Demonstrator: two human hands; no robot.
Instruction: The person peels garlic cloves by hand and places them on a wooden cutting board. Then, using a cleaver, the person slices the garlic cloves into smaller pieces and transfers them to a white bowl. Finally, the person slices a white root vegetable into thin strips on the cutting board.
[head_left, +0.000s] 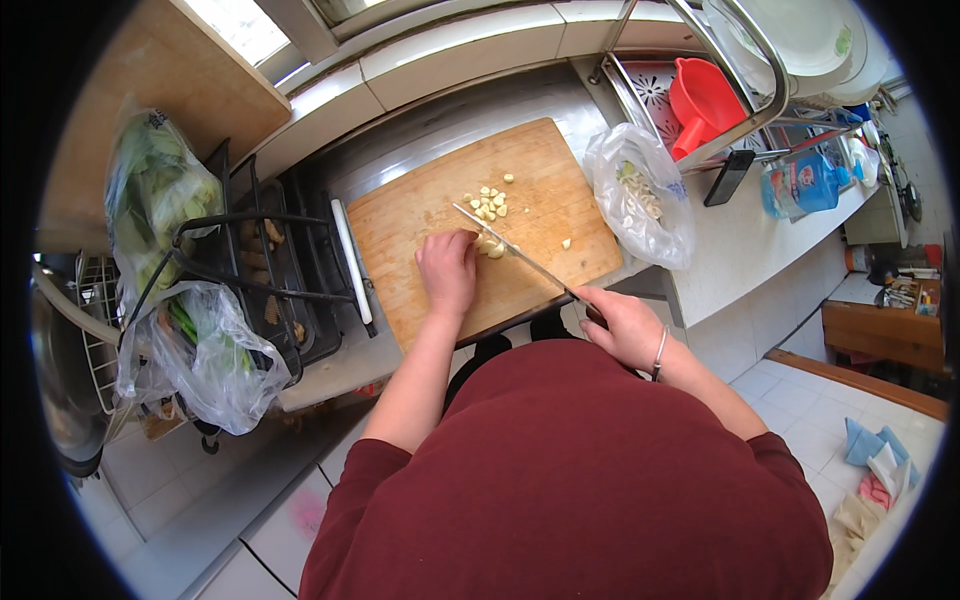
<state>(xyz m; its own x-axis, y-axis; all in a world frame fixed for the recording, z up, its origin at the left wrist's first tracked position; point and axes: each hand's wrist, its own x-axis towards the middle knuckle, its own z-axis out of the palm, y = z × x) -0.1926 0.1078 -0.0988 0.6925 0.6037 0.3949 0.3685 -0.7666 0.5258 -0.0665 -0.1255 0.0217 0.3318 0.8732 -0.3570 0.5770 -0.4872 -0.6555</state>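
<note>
On a wooden cutting board (405, 202) lie several peeled garlic cloves (491, 201), gathered in a loose group beyond the knife. More garlic pieces (493, 248) sit right against the blade on its near side. My right hand (619, 322) grips the handle of a kitchen knife (525, 259), whose blade slants to the upper left with its edge down at the board. Bent fingertips of my left hand (448, 270) pinch a garlic clove close to the blade; the fingers partly hide it. One clove (566, 244) lies apart on the right.
A plastic bag (643, 199) holding garlic peelings stands right of the board. Beyond it are a metal rack with a red ladle (701, 105), a black phone (729, 178) and a blue bottle (801, 186). Leftward stand a black rack (262, 277) and bags of vegetables (161, 180).
</note>
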